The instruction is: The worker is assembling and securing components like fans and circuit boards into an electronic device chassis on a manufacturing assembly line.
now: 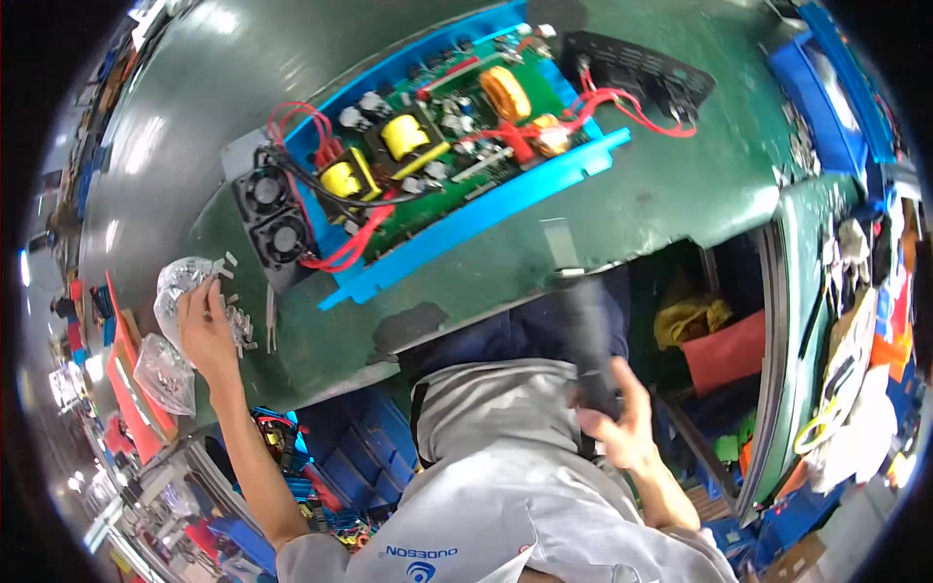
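My left hand (206, 330) is at the left of the bench, its bent fingers closed together over a clear plastic bag (175, 288) and small silvery metal clips (239, 325). Whatever sits between those fingertips is hidden. Near my waist, my right hand (624, 420) grips a dark electric screwdriver (586, 335), smeared by motion, its tip up by the bench edge. Farther off lies a blue metal housing (486, 216) with a green circuit board (428, 206), yellow-wound transformers (404, 136) and red wires. Two black fans (276, 216) are at its left end.
A black perforated end plate (637, 70) hangs on red wires at the housing's right. Another clear bag (165, 374) lies beside my left forearm. Blue bins (821, 102) stand at the far right. Below the bench are a red sheet (727, 352) and a yellow cloth (688, 321).
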The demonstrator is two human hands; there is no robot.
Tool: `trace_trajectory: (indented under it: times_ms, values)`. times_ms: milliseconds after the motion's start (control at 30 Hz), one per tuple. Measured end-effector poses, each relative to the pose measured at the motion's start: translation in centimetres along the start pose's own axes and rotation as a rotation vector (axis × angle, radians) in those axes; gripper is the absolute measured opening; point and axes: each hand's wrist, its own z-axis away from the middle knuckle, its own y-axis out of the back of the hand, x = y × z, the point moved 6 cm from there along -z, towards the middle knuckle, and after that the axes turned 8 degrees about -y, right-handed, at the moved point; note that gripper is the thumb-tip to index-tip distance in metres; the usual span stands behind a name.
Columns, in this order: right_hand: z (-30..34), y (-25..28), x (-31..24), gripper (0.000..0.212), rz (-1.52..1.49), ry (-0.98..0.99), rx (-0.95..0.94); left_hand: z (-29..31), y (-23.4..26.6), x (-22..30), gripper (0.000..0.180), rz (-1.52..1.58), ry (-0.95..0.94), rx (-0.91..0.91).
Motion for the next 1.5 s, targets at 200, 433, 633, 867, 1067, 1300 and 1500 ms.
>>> trace_trajectory:
  times_ms: [200, 433, 633, 867, 1067, 1300, 1500]
  values:
    - [-0.6, -3.8, -2.7, 0.055, 0.25, 0.006, -0.114, -0.3, -0.7, -0.9, 0.022, -0.152, -0.093, -0.082]
    - [-0.9, -4.4, -3.2, 0.059, 0.279, 0.096, -0.115, 0.5, 0.5, -3.6, 0.032, -0.023, -0.016, 0.055]
    - [-1.5, -4.9, -3.8, 0.057, 0.23, 0.083, -0.152, 1.4, 0.1, -6.3, 0.034, -0.07, 0.213, -0.155]
    - [-3.2, -4.4, -1.9, 0.079, -0.075, -0.001, -0.369, 1.7, 0.3, -7.9, 0.034, 0.247, 0.412, -0.137]
    - [-3.3, -4.7, -2.2, 0.069, -0.286, -0.142, -0.515, 2.8, 0.8, -8.3, 0.029, 0.215, 0.496, -0.128]
    - [-2.2, -4.5, -2.0, 0.073, -0.097, -0.098, -0.433, 1.7, 1.4, -3.4, 0.019, 0.041, 0.147, -0.1]
    - [-2.4, -4.3, -2.1, 0.071, -0.073, -0.122, -0.411, 0.6, 1.4, -2.5, 0.016, -0.014, 0.104, -0.161]
